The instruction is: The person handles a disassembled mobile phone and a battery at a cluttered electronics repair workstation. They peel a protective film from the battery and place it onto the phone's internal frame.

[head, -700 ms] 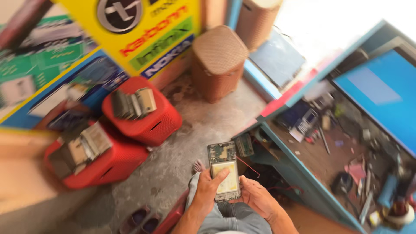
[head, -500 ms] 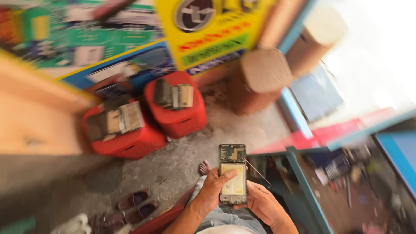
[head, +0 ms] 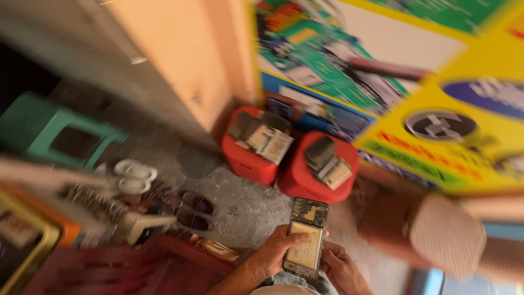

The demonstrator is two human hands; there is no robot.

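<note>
An opened phone (head: 305, 239) with its back off, showing a dark circuit board at the top and a pale battery below, is held low in the view. My left hand (head: 275, 254) grips its left side, the thumb lying across the battery. My right hand (head: 341, 267) holds its right edge from underneath. Both hands rest above my lap, over the grey concrete floor (head: 245, 205).
Two red stools (head: 248, 158) (head: 303, 183) with small boxes on top stand by a yellow and green poster wall (head: 415, 104). A brown woven stool (head: 445, 235) is at the right. Sandals (head: 191, 210), a green stool (head: 49, 136) and an orange cabinet (head: 174, 65) lie left.
The view has swung to the left and rolled; the workbench has left the frame and the green stool and cabinet have come in. Both hands keep the phone in the same grip.
</note>
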